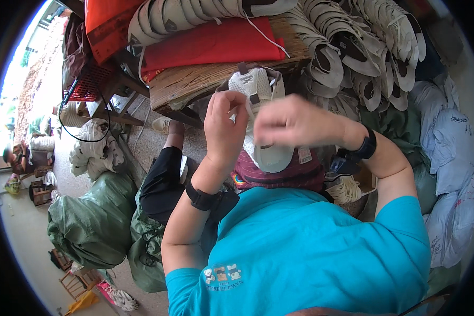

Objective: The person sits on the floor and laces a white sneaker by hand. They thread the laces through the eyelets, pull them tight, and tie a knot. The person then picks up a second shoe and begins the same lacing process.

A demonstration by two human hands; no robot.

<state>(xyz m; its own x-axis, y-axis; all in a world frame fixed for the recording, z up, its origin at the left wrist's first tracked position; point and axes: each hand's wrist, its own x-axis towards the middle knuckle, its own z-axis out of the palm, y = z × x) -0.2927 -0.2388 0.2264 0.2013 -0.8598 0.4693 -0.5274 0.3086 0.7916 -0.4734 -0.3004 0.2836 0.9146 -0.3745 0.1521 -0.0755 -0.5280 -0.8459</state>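
White shoe (274, 158) lay over maroon cloth (300, 176) by wooden bench (195, 87), left hand (224, 120) curled at its left side, right hand (287, 124) blurred above, could not tell what either grasped.

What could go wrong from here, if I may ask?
The shoe might slip on the maroon cloth, since the right hand above it is blurred, apparently moving quickly. The loose white string lying across the red cloth could perhaps snag.
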